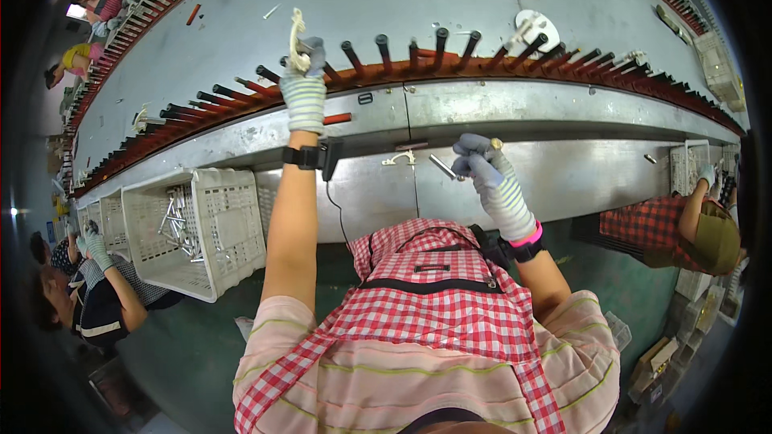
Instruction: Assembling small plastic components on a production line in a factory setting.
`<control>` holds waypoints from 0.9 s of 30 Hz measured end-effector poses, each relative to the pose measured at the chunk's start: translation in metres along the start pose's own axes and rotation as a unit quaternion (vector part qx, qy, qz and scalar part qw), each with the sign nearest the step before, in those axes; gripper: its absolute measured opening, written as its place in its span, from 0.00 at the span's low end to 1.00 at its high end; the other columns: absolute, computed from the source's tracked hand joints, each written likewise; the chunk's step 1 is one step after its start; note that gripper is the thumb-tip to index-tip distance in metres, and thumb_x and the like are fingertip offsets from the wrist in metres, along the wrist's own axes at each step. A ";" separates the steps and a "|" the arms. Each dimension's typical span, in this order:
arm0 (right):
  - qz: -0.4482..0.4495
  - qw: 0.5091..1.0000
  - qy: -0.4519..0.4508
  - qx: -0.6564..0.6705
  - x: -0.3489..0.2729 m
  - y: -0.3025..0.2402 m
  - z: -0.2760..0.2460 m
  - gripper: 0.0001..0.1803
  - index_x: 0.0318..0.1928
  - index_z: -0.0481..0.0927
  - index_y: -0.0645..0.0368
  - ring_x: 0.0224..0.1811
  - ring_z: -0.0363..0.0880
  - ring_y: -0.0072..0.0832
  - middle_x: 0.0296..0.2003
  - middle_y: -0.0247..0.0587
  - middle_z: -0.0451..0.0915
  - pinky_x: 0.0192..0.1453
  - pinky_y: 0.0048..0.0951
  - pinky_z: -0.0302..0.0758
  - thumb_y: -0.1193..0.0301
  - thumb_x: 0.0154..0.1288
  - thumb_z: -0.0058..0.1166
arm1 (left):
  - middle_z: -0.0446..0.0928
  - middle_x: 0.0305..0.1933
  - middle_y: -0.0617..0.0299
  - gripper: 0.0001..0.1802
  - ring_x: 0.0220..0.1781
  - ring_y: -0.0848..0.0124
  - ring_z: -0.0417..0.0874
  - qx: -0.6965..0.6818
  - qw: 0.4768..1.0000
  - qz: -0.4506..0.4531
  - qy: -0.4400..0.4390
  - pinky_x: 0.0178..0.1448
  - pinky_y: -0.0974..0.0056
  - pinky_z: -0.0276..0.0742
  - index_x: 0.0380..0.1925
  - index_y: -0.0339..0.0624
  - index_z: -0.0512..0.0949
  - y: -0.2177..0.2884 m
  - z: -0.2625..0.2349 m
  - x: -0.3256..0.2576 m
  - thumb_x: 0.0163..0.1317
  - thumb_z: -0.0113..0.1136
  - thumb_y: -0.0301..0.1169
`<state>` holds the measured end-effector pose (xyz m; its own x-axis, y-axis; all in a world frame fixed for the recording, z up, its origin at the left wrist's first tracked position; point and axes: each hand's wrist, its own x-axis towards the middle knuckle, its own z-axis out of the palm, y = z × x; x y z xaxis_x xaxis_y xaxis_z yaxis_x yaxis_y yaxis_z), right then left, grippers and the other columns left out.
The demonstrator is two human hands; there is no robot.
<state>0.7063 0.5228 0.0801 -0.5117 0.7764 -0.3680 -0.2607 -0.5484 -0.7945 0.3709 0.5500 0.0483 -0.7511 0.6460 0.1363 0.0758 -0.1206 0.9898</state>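
Your left hand (pixel 305 68), in a striped glove with grey fingers, is closed around a cream-coloured curved bracket (pixel 298 28). This bracket is slim and a little twisted; its upper end stands up above your fingers, and it is seen in front of the grey table top (pixel 217 52), at the row of black-tipped red pegs (pixel 383 50). Your right hand (pixel 487 167), gloved in the same way, is bent and grips a silver tube (pixel 441 166) at the fingertips. The tube is straight, smooth and shiny, it is tilted, and its free end points to the left. A brass-coloured round piece (pixel 497 145) also shows at this hand; how it is held, I cannot tell.

A second cream-coloured bracket (pixel 400 158) lies on the steel shelf (pixel 595 181), to the left of the tube and near the shelf's back side. The pegs make a close curved barrier along the table edge, and your left wrist is just beside them. Left of your forearm, the white crate (pixel 235 229) with silver rods (pixel 173 217) leaves only a narrow gap. Wider room is to the right of your right hand, where the shelf continues toward another white crate (pixel 680 167).
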 end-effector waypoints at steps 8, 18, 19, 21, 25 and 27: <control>0.075 0.960 -0.004 -0.268 0.047 0.084 -0.076 0.16 0.50 0.72 0.64 0.34 0.70 0.19 0.35 0.34 0.73 0.43 0.21 0.69 0.68 0.64 0.48 | 0.79 0.38 0.60 0.20 0.37 0.73 0.75 0.148 0.989 0.000 0.000 0.46 0.68 0.71 0.45 0.34 0.75 -0.021 -0.060 0.021 0.57 0.62 0.36; 0.106 0.919 -0.071 -0.372 0.024 0.068 -0.063 0.22 0.55 0.70 0.64 0.46 0.74 0.27 0.44 0.44 0.77 0.54 0.27 0.68 0.68 0.61 0.51 | 0.77 0.40 0.52 0.19 0.43 0.63 0.79 0.261 0.928 -0.109 -0.243 0.49 0.60 0.74 0.45 0.41 0.74 -0.100 -0.021 -0.177 0.52 0.63 0.31; 0.111 0.926 -0.075 -0.354 0.022 0.064 -0.062 0.22 0.55 0.70 0.64 0.46 0.73 0.27 0.44 0.43 0.77 0.54 0.27 0.67 0.69 0.61 0.51 | 0.76 0.43 0.51 0.17 0.45 0.60 0.79 0.373 0.882 -0.101 -0.270 0.50 0.58 0.74 0.44 0.43 0.76 -0.106 -0.010 -0.181 0.52 0.62 0.31; 0.113 0.932 -0.080 -0.334 0.018 0.054 -0.051 0.20 0.54 0.71 0.63 0.44 0.71 0.22 0.43 0.37 0.75 0.52 0.23 0.66 0.70 0.61 0.51 | 0.75 0.46 0.49 0.16 0.48 0.58 0.78 0.474 0.824 -0.090 -0.298 0.51 0.56 0.74 0.43 0.45 0.77 -0.114 0.000 -0.187 0.52 0.61 0.31; 0.093 0.943 -0.114 -0.297 0.010 0.033 -0.036 0.20 0.54 0.71 0.64 0.42 0.68 0.17 0.40 0.31 0.74 0.51 0.19 0.66 0.71 0.62 0.50 | 0.73 0.48 0.50 0.16 0.52 0.53 0.75 0.616 0.690 -0.152 -0.349 0.53 0.53 0.73 0.42 0.47 0.78 -0.142 0.002 -0.190 0.50 0.62 0.33; 0.104 0.951 -0.114 -0.267 0.009 0.025 -0.036 0.20 0.54 0.71 0.64 0.42 0.70 0.19 0.41 0.34 0.75 0.51 0.21 0.66 0.71 0.62 0.50 | 0.75 0.46 0.50 0.17 0.49 0.53 0.77 0.643 0.659 -0.121 -0.372 0.51 0.54 0.74 0.40 0.44 0.77 -0.153 -0.002 -0.189 0.49 0.64 0.36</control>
<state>0.7248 0.5268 0.0395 -0.6867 0.5471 -0.4788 0.2882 -0.3997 -0.8701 0.4995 0.4450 -0.1291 -0.3495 0.7772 -0.5233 0.8648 0.4825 0.1389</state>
